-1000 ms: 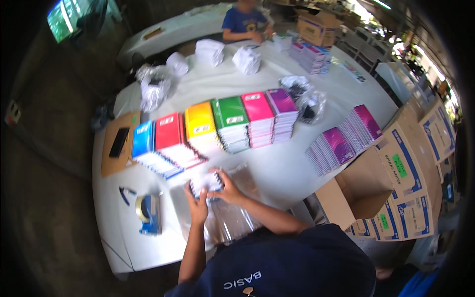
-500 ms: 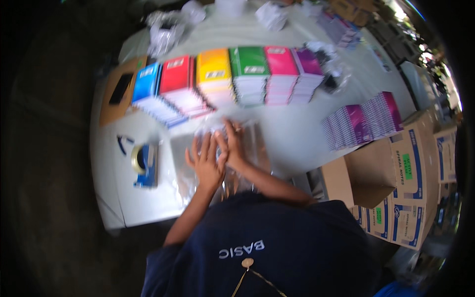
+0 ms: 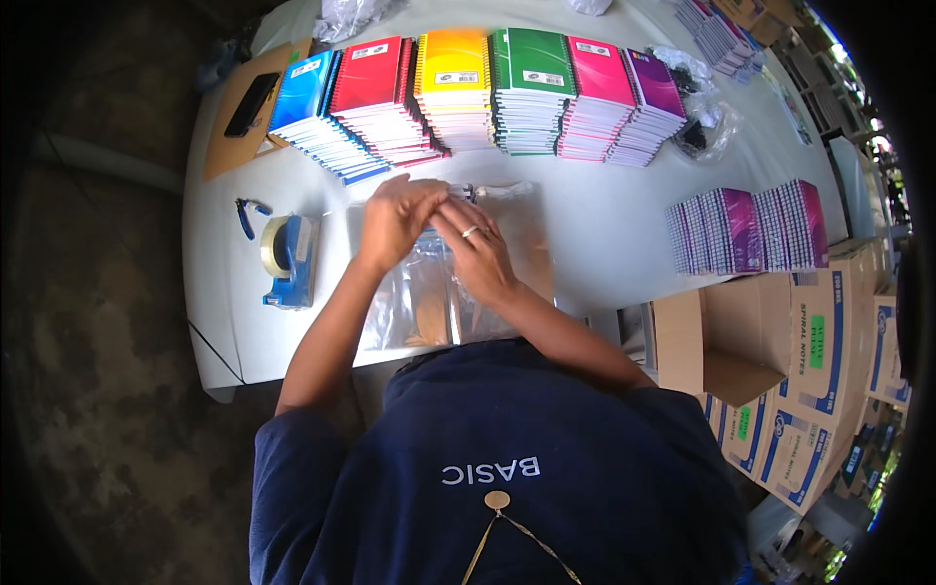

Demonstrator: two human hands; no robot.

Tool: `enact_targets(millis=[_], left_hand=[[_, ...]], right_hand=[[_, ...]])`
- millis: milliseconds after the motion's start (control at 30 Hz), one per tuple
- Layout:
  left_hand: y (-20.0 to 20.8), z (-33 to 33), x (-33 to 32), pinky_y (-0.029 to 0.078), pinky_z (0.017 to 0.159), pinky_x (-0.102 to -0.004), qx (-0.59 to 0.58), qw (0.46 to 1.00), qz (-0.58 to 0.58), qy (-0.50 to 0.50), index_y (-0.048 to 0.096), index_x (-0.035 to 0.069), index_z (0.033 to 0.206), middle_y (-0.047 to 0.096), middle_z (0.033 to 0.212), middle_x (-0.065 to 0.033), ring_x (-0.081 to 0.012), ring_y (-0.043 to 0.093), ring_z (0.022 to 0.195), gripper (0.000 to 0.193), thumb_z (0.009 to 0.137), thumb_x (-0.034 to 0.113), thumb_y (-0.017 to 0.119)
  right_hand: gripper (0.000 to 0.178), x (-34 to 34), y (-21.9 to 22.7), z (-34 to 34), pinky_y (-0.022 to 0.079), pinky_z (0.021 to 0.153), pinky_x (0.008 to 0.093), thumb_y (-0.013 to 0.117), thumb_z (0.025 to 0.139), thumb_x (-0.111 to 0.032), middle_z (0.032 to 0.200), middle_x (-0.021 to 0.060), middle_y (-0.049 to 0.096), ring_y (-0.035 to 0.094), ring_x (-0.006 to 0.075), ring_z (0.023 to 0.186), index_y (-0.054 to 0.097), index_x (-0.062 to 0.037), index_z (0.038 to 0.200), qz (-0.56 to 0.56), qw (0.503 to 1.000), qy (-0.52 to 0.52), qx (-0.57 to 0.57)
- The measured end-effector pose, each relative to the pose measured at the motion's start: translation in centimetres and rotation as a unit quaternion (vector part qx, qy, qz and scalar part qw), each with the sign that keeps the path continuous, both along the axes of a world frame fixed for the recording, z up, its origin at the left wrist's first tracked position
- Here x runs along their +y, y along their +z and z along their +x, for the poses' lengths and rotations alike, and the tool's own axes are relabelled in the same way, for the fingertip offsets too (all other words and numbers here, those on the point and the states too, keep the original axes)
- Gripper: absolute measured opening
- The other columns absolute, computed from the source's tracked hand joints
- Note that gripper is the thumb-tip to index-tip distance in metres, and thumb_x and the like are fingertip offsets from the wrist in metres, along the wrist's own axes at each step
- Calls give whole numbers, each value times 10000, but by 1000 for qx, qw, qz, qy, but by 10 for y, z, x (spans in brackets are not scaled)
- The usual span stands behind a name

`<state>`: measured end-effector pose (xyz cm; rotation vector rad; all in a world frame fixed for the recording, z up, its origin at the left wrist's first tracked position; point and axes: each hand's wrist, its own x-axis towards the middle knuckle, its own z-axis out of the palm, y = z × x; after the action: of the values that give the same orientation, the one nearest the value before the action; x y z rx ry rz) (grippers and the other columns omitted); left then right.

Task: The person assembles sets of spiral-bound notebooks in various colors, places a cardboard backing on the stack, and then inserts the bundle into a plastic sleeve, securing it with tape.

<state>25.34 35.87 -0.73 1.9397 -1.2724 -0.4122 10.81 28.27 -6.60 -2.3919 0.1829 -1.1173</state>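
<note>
My left hand (image 3: 395, 224) and my right hand (image 3: 480, 252) meet over a pile of clear plastic bags (image 3: 409, 307) at the table's front. The left fingers stretch to the right, close together, and overlap the right fingertips. A ring shows on the right hand, whose fingers are extended and slightly bent. Nothing can be made out between the palms; the overlapping fingers hide part of that spot. Just beyond the hands stands a row of spiral notebook stacks: blue (image 3: 302, 93), red (image 3: 369, 78), yellow (image 3: 453, 63), green (image 3: 531, 63), pink (image 3: 597, 73) and purple (image 3: 653, 83).
Left of the bags are a blue tape dispenser (image 3: 292, 268) and small pliers (image 3: 250, 216). A dark phone (image 3: 252, 105) lies on cardboard at far left. Purple notebooks (image 3: 736, 229) sit at right, above an open carton (image 3: 678, 341) and stacked boxes (image 3: 814, 380). Crumpled plastic (image 3: 717, 132) lies behind.
My left hand's spread fingers have come together and turned to the right. The right hand has shifted from above the left fingers to their right side. The view has shifted, too.
</note>
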Motion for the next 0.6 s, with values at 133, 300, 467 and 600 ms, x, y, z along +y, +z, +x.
enact_targets(millis=[133, 300, 467, 600], left_hand=[[-16, -38, 28, 393, 1001, -424, -243, 966, -85, 12, 687, 105, 1019, 683, 1043, -57, -197, 640, 983, 195, 828, 136, 661], [2, -17, 73, 367, 989, -410, -245, 962, -90, 74, 615, 100, 1133, 656, 1116, -50, -246, 636, 925, 386, 752, 57, 657], [-37, 91, 253, 408, 873, -379, -118, 900, 112, 405, 436, 107, 1358, 507, 1283, -96, -228, 544, 1003, 564, 838, 295, 546], [-68, 51, 247, 353, 649, -268, 289, 856, 41, 427, 451, 96, 1345, 495, 1254, -60, -129, 489, 732, 635, 921, 554, 337]], right_hand=[[536, 13, 12, 6, 406, 970, 402, 622, 750, 72, 1245, 153, 557, 542, 287, 1140, 453, -18, 1252, 128, 987, -58, -80], [522, -2, 3, -2, 396, 935, 353, 625, 793, 54, 1092, 77, 666, 602, 241, 1061, 427, -44, 1266, 87, 996, -10, 0], [503, 4, 7, 3, 400, 913, 344, 633, 794, 49, 1061, 71, 676, 617, 219, 1037, 446, -46, 1251, 82, 997, 7, 8], [473, 0, 6, 4, 399, 906, 336, 631, 805, 38, 1052, 76, 680, 618, 224, 1039, 460, -45, 1238, 69, 997, -14, 10]])
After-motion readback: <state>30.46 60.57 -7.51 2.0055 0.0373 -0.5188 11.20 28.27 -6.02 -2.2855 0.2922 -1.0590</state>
